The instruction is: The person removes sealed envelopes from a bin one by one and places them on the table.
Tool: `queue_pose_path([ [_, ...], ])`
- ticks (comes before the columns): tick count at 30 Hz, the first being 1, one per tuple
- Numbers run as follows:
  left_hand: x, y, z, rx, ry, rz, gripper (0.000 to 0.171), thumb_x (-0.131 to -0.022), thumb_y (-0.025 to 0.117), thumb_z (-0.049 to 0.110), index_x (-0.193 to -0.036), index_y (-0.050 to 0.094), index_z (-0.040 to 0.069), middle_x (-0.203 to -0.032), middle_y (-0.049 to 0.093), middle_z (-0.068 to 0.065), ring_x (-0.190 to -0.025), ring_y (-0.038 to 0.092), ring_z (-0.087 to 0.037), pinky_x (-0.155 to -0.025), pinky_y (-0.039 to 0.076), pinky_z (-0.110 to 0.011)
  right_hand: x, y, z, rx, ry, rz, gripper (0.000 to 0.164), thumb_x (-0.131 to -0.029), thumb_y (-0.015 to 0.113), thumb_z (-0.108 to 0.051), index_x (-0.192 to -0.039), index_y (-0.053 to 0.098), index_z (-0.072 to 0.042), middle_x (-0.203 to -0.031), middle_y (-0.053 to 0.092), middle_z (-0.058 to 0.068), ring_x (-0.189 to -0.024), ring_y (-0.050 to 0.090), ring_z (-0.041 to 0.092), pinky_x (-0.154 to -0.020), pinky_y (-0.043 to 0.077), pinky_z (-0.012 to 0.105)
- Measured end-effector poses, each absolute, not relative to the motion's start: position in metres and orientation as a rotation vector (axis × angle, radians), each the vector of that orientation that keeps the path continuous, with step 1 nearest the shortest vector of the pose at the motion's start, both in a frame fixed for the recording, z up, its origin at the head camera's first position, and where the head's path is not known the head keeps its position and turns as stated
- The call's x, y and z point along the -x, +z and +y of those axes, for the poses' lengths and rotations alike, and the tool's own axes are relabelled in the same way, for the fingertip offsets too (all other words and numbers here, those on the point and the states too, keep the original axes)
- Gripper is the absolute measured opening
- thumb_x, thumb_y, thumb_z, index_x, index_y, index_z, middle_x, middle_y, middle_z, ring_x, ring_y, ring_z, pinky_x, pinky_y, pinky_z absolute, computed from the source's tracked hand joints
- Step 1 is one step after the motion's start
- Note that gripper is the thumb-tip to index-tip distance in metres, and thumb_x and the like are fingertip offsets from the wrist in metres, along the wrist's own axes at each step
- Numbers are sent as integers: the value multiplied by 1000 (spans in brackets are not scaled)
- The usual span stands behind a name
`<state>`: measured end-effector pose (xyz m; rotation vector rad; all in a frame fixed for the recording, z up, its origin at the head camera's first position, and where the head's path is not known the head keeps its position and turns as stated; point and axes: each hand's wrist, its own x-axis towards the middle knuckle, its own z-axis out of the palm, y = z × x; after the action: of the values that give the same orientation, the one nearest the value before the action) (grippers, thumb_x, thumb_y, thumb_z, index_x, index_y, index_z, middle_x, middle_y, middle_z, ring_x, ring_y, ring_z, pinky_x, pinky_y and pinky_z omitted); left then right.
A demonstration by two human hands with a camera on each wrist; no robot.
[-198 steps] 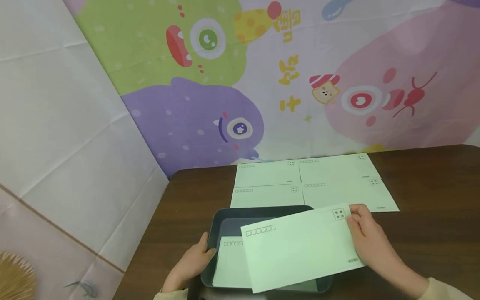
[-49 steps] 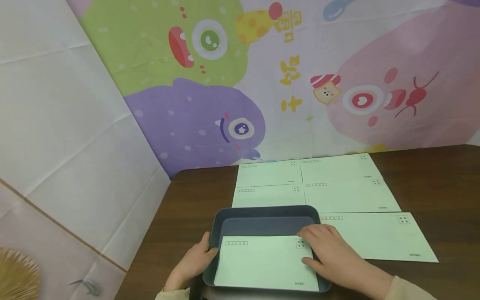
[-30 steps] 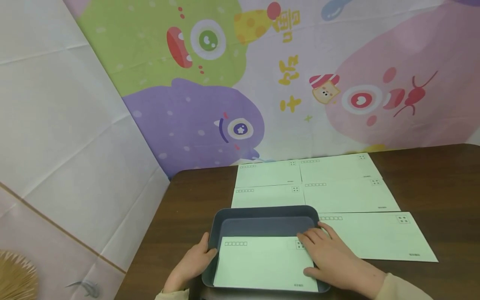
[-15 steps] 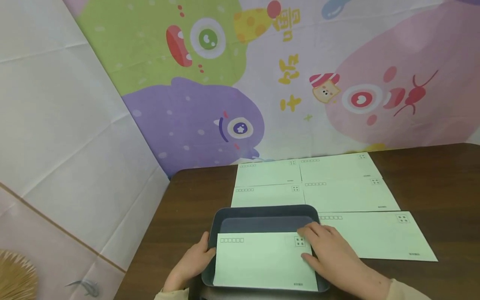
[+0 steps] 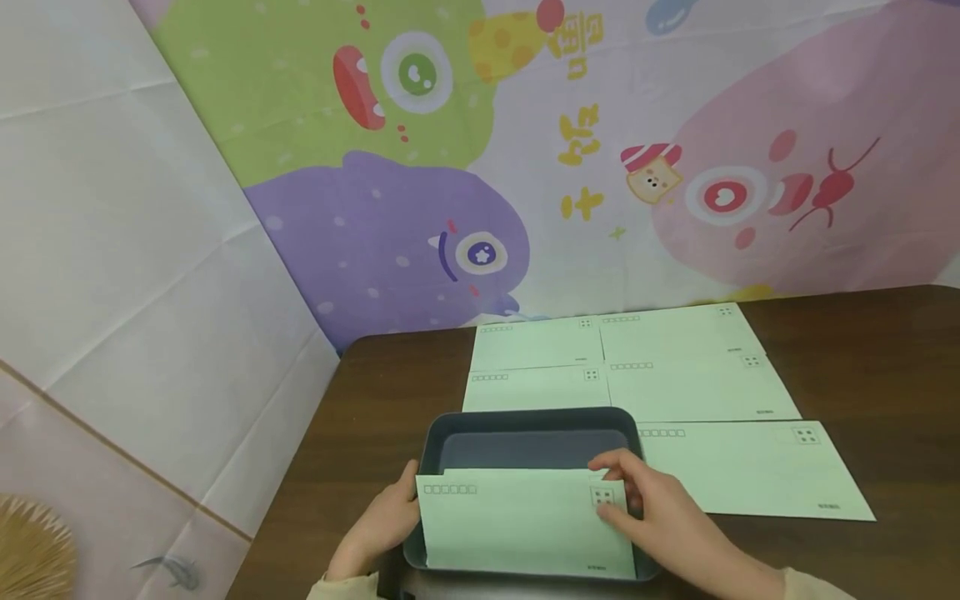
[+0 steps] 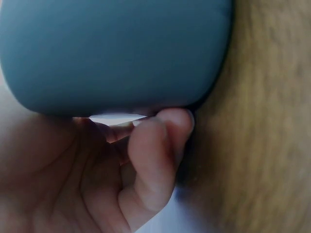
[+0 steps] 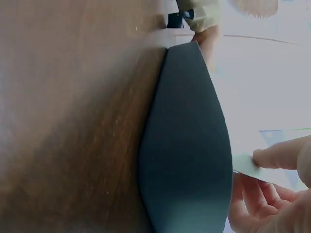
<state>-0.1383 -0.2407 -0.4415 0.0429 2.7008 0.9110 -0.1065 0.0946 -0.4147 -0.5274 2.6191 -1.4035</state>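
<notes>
A dark blue-grey rectangular tray [image 5: 528, 420] stands near the front of the table with pale green envelopes inside. My left hand [image 5: 381, 523] grips its left side; in the left wrist view curled fingertips [image 6: 153, 141] press at the tray's outer wall [image 6: 116, 53], low by the table. The right hand [image 5: 663, 510] pinches the right end of the front envelope [image 5: 517, 529], thumb on its face, fingers behind. That envelope is tilted up, its upper left corner over the tray's rim. The top edge of another envelope [image 5: 525, 472] peeks out behind it.
Beyond and to the right of the tray, several matching envelopes [image 5: 750, 475] lie face up in rows on the brown table [image 5: 862, 375]. A cartoon-printed cloth [image 5: 600, 275] hangs along the far edge. White panels [image 5: 150, 250] are at the left.
One envelope went from the right hand to the table, right of the tray. Since then the right hand has taken the top envelope in the tray and tilted it up. The left hand stayed.
</notes>
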Motion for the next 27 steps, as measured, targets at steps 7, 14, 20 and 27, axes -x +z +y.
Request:
queue_pose_path([
  [7, 137, -439, -240, -86, 909, 2719, 76, -89, 48, 45, -137, 26, -11, -124, 50, -30, -110, 53, -41, -87, 42, -53, 101, -420, 102, 619, -1333, 2499, 35, -84, 62, -34, -112, 56, -14, -84, 60, -9, -62, 47, 0, -54, 41, 22],
  [14, 136, -438, -240, -87, 923, 2686, 66, -92, 45, 25, -138, 18, -13, -133, 39, -33, -118, 44, -45, -91, 38, -55, 94, -430, 109, 916, -1314, 2536, 18, -85, 63, -27, -98, 60, -17, -89, 63, -15, -80, 55, -5, -66, 48, 23],
  [20, 135, -435, -239, -87, 952, 2654, 65, -92, 43, 22, -138, 15, -15, -138, 30, -34, -123, 36, -47, -95, 34, -57, 97, -434, 109, 955, -1074, 2500, 23, -84, 63, -30, -105, 64, -20, -96, 65, -15, -84, 58, -4, -66, 49, 25],
  [27, 134, -435, -239, -107, 944, 2668, 65, -92, 44, 21, -138, 15, -16, -137, 30, -35, -123, 36, -47, -95, 34, -57, 99, -436, 110, 1068, -989, 2488, 28, -86, 60, -24, -114, 64, -20, -99, 67, -11, -78, 56, -7, -59, 47, 22],
])
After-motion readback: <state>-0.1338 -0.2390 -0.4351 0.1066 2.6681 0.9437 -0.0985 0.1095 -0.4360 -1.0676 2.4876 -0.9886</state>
